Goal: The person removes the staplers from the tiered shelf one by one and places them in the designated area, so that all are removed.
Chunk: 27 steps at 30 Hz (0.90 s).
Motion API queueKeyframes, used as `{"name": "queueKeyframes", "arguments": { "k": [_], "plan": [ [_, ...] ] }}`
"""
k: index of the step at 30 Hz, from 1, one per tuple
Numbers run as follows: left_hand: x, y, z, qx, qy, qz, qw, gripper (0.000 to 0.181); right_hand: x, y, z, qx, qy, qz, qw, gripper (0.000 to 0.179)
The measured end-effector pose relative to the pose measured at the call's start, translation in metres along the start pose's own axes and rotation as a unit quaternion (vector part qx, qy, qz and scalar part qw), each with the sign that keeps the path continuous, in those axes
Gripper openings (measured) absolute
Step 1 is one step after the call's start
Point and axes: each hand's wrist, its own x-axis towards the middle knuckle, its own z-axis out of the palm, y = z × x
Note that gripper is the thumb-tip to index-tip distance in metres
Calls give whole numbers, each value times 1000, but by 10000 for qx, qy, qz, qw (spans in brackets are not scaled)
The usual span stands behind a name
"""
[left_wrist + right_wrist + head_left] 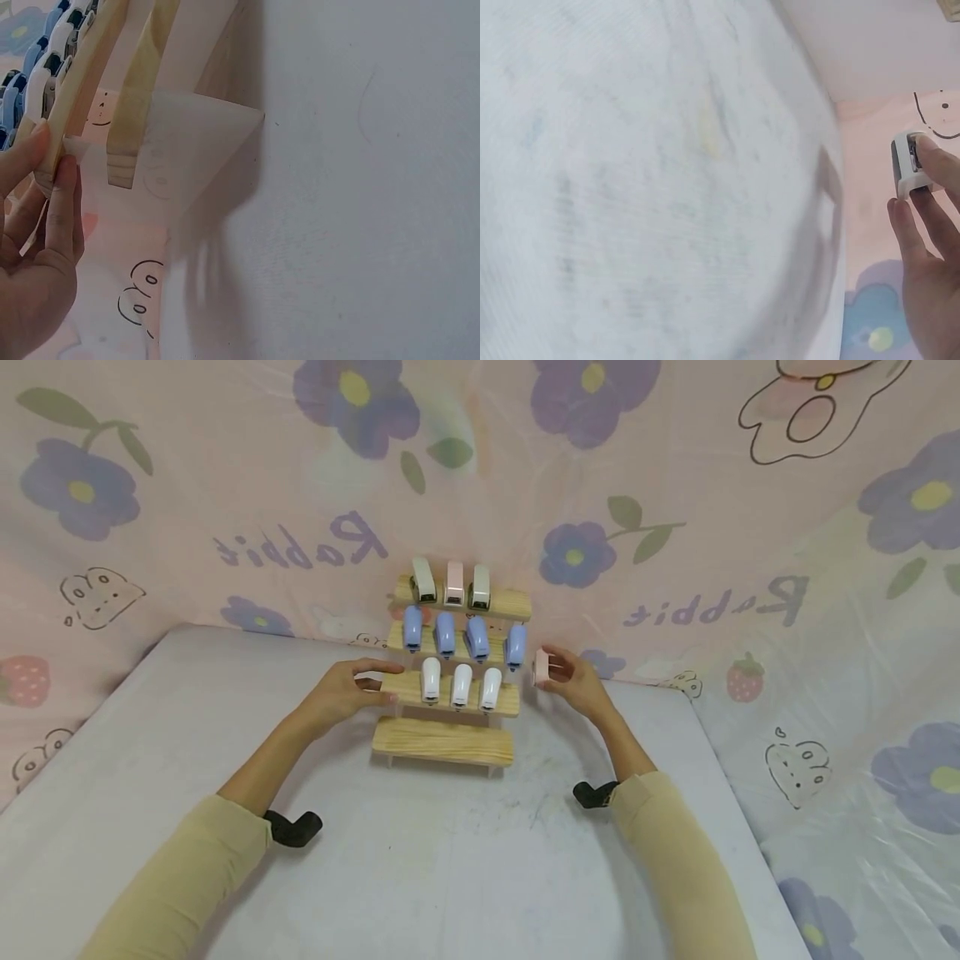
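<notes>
Fingers (pixel 909 234) and thumb (pixel 940 159) of the right hand (pixel 577 683) are clamped on a small, pale pink stapler (pixel 542 668), held up just beside the right side of a four-tiered, pale wooden stand (pixel 442 743). The left hand (pixel 339 695) pinches the left end of its second-lowest shelf (pixel 510 699), which bears three glossy white staplers (pixel 461 687). Directly above stand four rounded blue staplers (pixel 477 639).
</notes>
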Motion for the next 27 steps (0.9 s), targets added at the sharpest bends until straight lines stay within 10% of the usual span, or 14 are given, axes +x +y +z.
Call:
{"name": "queueKeyframes", "arguments": {
  "k": [27],
  "plan": [
    [1,2,1,98,61,-81,9999,52,8,48,7,-358,95,318,9988,70]
  ]
}}
